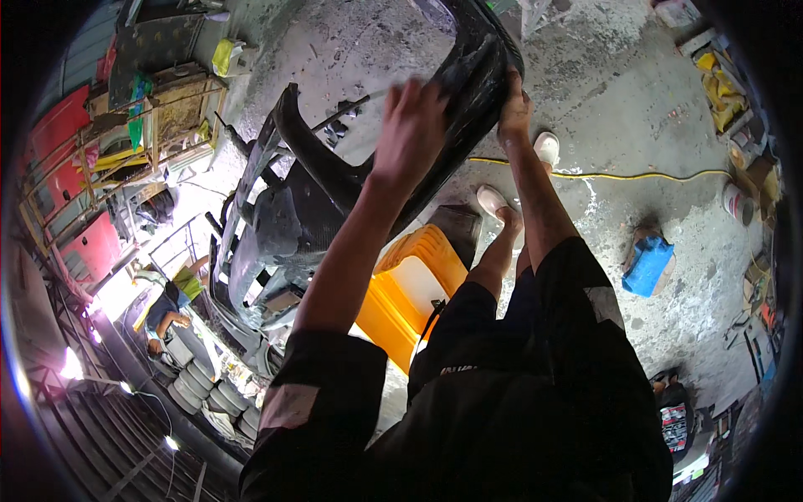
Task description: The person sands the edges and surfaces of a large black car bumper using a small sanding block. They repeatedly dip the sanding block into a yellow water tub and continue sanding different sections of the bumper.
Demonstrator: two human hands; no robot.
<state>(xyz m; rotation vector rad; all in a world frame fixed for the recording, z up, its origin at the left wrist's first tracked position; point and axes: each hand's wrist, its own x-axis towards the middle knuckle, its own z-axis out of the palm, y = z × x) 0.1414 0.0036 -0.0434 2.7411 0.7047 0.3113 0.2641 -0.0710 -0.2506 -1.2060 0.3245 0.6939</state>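
Note:
A large black car bumper (478, 88), scuffed with pale dusty patches, slants up in front of me. My right hand (514, 113) wraps round its right edge near the top. Over the bumper's inner left side is my left hand (410, 134), smeared by motion. Its fingers are too blurred to show whether they are closed, or whether anything is under them. A curved black arm of bodywork (314, 151) reaches up left of that hand, and the dark parts below it overlap too much to tell apart.
An orange-yellow plastic chair (389, 305) stands just left of my legs. A yellow cable (619, 176) crosses the floor on the right, beyond a blue bundle (647, 266). At the left, another person (171, 305) is near stacked tyres (194, 386). A rack (125, 163) holds panels.

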